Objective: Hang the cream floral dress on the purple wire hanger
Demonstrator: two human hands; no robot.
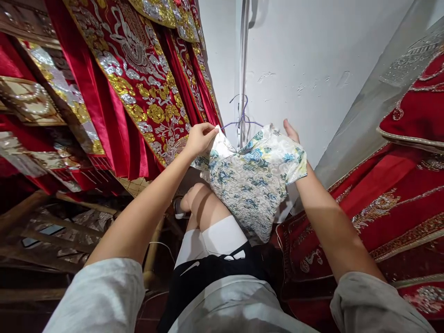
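A short-sleeved floral cheongsam (pixel 248 180), pale with blue and green flowers, hangs in front of me on a thin purple wire hanger (pixel 243 121). My left hand (pixel 201 139) is closed, pinching the white edge of the collar between thumb and fingers on the left side. At the opposite shoulder, my right hand (pixel 291 131) is behind the sleeve, touching the cloth. One of its digits sticks up, stretched out, above the shoulder; the others are hidden by the fabric. The hanger's hook rises beside a narrow vertical metal rod (pixel 243 51).
Red costumes with gold and silver embroidery (pixel 152 92) hang close on the left, and more red beaded garments (pixel 347 222) on the right. A white wall (pixel 305 55) stands ahead. Bamboo framing (pixel 26 208) is at lower left. My bent legs (pixel 208 208) are below the cheongsam.
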